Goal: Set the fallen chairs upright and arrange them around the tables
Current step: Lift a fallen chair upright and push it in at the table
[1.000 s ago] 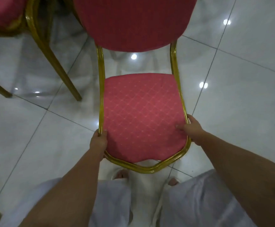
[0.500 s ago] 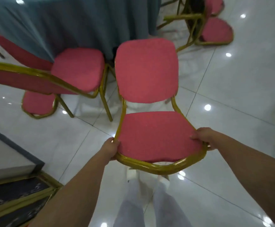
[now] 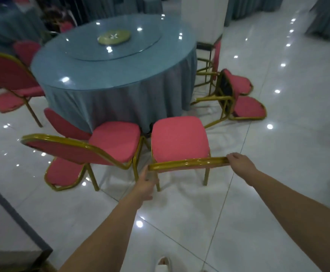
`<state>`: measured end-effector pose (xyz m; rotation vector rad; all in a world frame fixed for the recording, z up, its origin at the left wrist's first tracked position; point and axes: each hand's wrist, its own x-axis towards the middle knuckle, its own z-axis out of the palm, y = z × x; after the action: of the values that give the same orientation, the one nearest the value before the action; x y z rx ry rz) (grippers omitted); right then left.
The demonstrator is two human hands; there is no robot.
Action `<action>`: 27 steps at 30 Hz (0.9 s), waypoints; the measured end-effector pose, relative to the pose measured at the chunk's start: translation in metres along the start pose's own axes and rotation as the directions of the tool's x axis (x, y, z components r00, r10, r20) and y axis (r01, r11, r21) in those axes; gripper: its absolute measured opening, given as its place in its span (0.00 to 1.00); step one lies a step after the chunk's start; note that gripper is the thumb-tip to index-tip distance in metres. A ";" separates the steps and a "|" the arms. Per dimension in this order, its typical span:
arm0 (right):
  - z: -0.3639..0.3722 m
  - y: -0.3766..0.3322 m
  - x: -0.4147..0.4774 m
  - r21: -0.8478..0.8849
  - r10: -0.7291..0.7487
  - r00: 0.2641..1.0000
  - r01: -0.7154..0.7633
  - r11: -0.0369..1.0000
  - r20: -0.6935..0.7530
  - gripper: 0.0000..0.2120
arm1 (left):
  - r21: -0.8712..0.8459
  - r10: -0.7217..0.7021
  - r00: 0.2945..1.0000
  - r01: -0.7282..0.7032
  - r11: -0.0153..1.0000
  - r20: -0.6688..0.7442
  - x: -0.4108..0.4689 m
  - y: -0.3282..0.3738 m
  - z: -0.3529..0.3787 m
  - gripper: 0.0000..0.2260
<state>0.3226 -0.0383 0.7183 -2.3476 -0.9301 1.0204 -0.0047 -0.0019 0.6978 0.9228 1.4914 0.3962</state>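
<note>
Right hand (image 3: 238,161): fingers curled over the right end of the back rail (image 3: 187,163) of the chair (image 3: 180,140), holding it. Left hand (image 3: 145,183): set against the left end of the rail. Whether its fingers close round the frame cannot be told.

Chair position: upright on all visible legs, seat facing the table (image 3: 113,75), front edge just beside the tablecloth (image 3: 121,107). A neighbour chair (image 3: 114,141) stands close on its left.

Hazards, as judged from this position:
- Pushing in at an angle may knock the left legs against the neighbour chair's frame, since the gap is narrow.
- Pushing too far may catch the seat in the tablecloth and drag it.
- The floor (image 3: 278,173) is glossy, so a hard push may make the chair slide off line.
- An uneven hold may twist the chair.

Two fallen chairs (image 3: 240,107) lie to the right of the table, not yet righted.
</note>
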 end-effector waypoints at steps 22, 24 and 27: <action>-0.071 0.108 0.010 -0.011 0.166 0.984 -0.167 0.986 -0.063 0.30 | 0.584 0.100 0.915 -0.331 0.741 0.392 0.080 0.066 0.189 0.32; -0.091 0.123 0.037 0.022 0.184 0.981 -0.183 0.983 -0.065 0.30 | 0.613 0.112 0.910 -0.356 0.705 0.399 0.091 0.081 0.222 0.32; -0.126 0.144 0.072 0.048 0.189 0.981 -0.186 0.981 -0.047 0.31 | 0.658 0.074 0.914 -0.342 0.671 0.400 0.103 0.105 0.273 0.32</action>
<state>0.5140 -0.0999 0.6794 -2.4488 -0.6705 1.0339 0.2961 0.0632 0.6594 1.7150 1.2023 -0.2295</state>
